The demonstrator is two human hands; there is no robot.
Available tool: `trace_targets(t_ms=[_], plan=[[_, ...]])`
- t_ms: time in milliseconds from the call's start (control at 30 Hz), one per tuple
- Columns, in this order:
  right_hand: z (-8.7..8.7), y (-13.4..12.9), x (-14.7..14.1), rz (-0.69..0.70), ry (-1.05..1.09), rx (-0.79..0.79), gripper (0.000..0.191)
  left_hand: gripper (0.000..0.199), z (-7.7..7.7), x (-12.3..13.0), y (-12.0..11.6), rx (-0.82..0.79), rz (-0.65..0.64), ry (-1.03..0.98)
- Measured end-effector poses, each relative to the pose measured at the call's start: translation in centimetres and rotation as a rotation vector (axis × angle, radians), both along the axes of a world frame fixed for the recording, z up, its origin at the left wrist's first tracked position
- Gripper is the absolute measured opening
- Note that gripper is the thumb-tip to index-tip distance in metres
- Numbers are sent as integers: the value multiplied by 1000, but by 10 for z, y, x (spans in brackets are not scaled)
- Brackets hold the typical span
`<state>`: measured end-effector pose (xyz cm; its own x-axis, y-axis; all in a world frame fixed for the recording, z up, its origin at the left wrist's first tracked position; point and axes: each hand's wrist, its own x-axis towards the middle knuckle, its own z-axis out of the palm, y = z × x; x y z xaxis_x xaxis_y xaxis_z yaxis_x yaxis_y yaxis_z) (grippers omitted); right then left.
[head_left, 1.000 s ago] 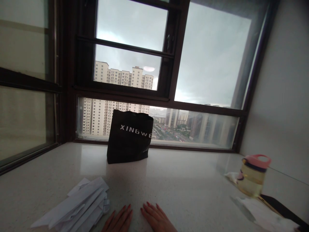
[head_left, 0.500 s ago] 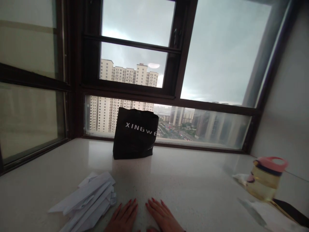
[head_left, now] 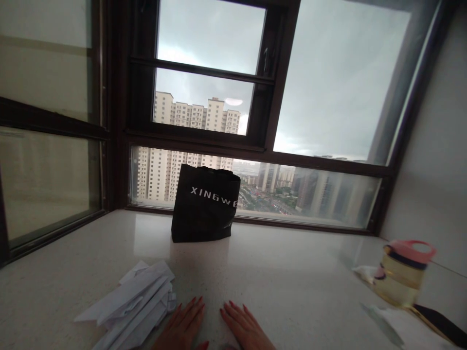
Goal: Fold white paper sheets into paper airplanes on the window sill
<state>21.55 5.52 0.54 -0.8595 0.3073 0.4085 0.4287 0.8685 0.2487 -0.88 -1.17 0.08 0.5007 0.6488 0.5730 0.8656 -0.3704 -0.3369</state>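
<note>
My left hand [head_left: 183,324] lies palm down on the white speckled sill [head_left: 284,272], fingers stretched out and holding nothing. Just to its left is a loose pile of folded white papers [head_left: 134,301]. My right hand [head_left: 243,324] rests flat on the same surface, its fingers extended and no object under them that I can see. A gap separates the two hands. Beyond them, against the window, stands a black bag [head_left: 206,209] with white lettering.
At the right stands a yellowish see-through bottle [head_left: 401,277] with a pink lid. In front of it lie a white tissue-like piece [head_left: 412,328] and a dark flat object [head_left: 443,323], perhaps a phone. Dark-framed windows [head_left: 251,154] close off the back and left.
My left hand has shifted slightly left, toward the papers, and its thumb shows more. The right hand stays flat in place. The view has tilted very slightly.
</note>
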Motion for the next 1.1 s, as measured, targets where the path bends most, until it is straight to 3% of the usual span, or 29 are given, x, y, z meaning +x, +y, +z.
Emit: trace_targets(t_ms=[167,367,733,900,1100], plan=[[-3,1,0,0,19,54,50,47,-1,-1,1,-60,-44,56],[2,0,-2,-22,-31,107,41,52,-8,11,-2,-27,113,-52],[-12,5,2,-24,40,37,46,44,-17,3,3,-39,38,-21],[-17,6,2,-13,61,-11,58,50,-18,10,0,-87,123,-88],[-15,5,1,-15,55,34,54,50,-17,10,-1,-107,104,-94]])
